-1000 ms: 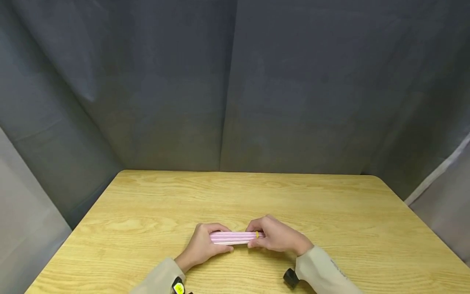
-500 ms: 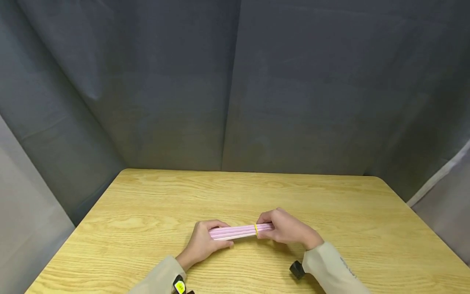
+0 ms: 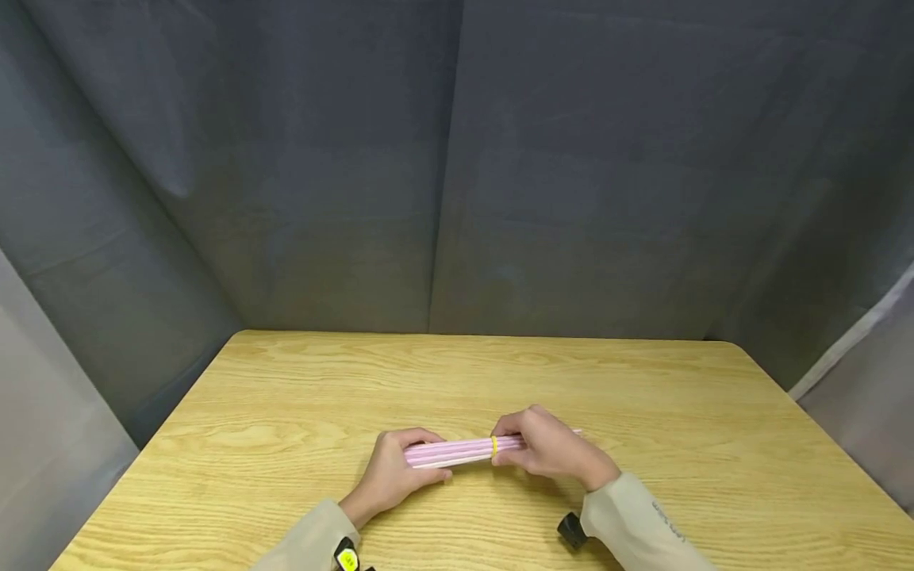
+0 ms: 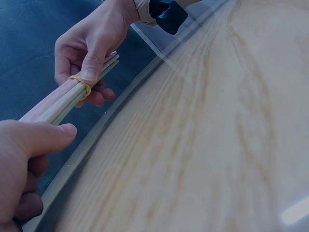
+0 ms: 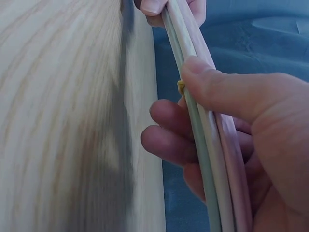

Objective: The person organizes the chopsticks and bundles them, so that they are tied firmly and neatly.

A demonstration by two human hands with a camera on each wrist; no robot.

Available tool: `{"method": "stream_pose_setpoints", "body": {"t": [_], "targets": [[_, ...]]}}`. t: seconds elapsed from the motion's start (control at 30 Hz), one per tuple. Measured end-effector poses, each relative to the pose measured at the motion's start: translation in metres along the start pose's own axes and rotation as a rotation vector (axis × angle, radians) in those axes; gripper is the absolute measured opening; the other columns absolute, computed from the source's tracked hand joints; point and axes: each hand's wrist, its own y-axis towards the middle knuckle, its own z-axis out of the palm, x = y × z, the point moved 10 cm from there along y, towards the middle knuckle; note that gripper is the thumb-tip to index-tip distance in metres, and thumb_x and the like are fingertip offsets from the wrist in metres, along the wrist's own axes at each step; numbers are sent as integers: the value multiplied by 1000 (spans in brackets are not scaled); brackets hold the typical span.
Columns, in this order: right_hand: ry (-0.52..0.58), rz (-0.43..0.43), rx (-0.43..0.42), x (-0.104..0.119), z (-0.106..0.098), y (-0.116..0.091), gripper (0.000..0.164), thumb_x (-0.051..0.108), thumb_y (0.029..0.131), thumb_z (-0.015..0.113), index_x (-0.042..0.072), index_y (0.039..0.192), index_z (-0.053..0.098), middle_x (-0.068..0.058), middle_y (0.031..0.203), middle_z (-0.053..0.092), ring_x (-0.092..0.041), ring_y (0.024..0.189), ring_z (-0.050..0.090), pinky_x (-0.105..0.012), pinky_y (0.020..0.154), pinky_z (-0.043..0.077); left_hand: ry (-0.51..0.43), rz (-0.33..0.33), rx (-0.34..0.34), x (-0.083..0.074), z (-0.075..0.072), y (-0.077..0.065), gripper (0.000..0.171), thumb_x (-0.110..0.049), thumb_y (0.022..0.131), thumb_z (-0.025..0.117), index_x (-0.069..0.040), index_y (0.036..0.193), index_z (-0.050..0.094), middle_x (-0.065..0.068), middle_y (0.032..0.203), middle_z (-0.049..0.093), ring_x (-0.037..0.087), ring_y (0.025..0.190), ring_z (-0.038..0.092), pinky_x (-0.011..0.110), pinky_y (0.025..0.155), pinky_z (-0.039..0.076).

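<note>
A bundle of long, thin sticks (image 3: 450, 452), pink, white and pale green, is held level-ish between both hands, its right end a little higher. My left hand (image 3: 396, 473) grips the left end, thumb along the near side. My right hand (image 3: 546, 450) pinches the bundle farther right, right beside a yellow rubber band (image 3: 493, 446) wound round the sticks. Up close in the right wrist view, the thumb of the right hand (image 5: 270, 104) presses on the sticks next to the band. Beyond that hand, stick ends (image 4: 112, 59) poke out in the left wrist view.
A wood-grain table (image 3: 343, 381) lies under the hands, its front edge near the body. Dark grey curtains (image 3: 607, 174) hang behind and at the sides. Black wrist devices (image 3: 572, 530) sit at both sleeves.
My right hand has shifted right and slightly away from the body, tilting the bundle's right end up. The band, earlier between its fingers, now shows at its fingertips. The left hand has barely moved.
</note>
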Motion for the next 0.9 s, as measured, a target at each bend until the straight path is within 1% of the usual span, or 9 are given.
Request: {"method": "stream_pose_setpoints", "body": {"t": [0.13,0.3,0.43,0.57,0.63,0.7,0.8,0.87,0.9], "targets": [[22,8,8,-1,3,1,7,14,84,75,12,89,70,10,72,64,4,53,40,-16,48,37,-1,7,-2,1,-1,0,33,-14,65,89,-13,94,74,5,93,74,7,79,62,22,71,48],[13,1,6,-1,5,1,9,14,83,75,10,90,71,9,72,64,4,53,41,-16,48,38,2,33,4,-1,0,0,32,-15,65,89,-14,94,74,5,92,74,6,78,61,22,70,47],[-1,-22,24,3,12,5,11,19,84,74,12,92,71,12,73,63,5,54,39,-15,49,36,7,50,30,-5,3,0,32,-16,67,88,-13,95,73,5,93,74,6,79,62,23,70,48],[7,-41,50,11,19,12,13,24,86,72,13,93,71,14,69,58,4,52,34,-15,49,31,32,39,29,-4,4,1,32,-16,67,88,-15,95,73,3,92,74,5,78,63,23,70,49],[11,-30,53,11,20,13,14,23,86,72,12,94,72,13,68,58,3,51,32,-15,48,29,38,28,22,-2,4,1,32,-16,66,88,-16,95,74,2,91,74,5,78,63,23,69,49],[12,-16,54,10,20,12,18,23,86,73,11,98,72,10,73,63,4,54,38,-15,50,34,40,17,22,-1,4,1,32,-15,66,88,-16,95,74,1,92,74,6,78,63,23,69,49],[-5,11,63,4,21,7,30,26,84,74,8,109,69,3,89,70,5,64,50,-16,59,44,46,6,31,-2,5,1,33,-17,67,88,-16,96,74,1,93,74,6,79,63,23,70,49],[-14,34,60,-1,20,3,36,26,83,75,9,114,67,2,97,71,4,73,56,-19,66,48,57,7,33,-2,5,2,33,-18,66,88,-16,96,73,0,93,73,6,79,62,22,70,48],[-18,45,55,-4,19,1,37,26,82,76,9,114,66,2,96,70,3,74,56,-19,67,48,64,11,32,-2,5,2,33,-18,66,89,-16,95,73,0,93,73,6,79,61,22,70,48]]}}
